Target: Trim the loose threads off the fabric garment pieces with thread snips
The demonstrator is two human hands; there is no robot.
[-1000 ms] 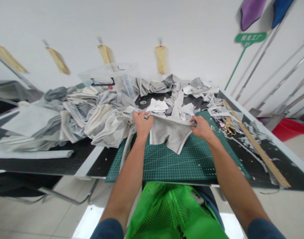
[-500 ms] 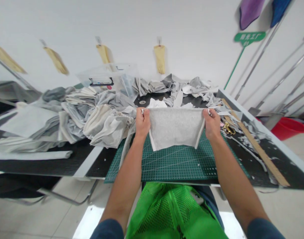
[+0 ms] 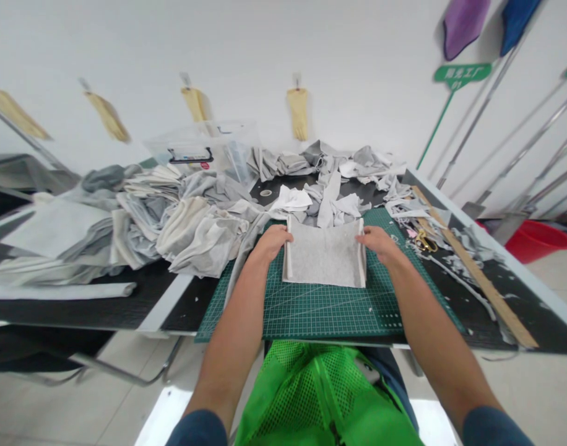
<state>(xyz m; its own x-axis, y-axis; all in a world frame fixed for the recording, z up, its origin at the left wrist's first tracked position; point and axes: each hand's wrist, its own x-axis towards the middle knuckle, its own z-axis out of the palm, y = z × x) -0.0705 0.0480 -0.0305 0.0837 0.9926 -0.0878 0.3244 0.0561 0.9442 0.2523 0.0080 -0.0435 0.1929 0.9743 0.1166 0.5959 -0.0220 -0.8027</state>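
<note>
A light grey piece of cloth with pale edges along its two sides lies low over the green cutting mat. My left hand pinches its left edge between thumb and fingers. At the opposite edge, my right hand grips the cloth in the same way. The side edges look folded or turned up. Just beyond the cloth, a heap of grey and white fabric scraps covers part of the mat's far edge.
Piled fabric fills the left, with a clear plastic box behind. At right are gold-handled scissors, a wooden ruler and cloth trimmings. A red bucket stands on the floor. Yellow gloves hang on the wall.
Both hands have lowered the cloth from a raised, stretched position down to the mat. They have come closer together, and the cloth now looks narrower and flatter.
</note>
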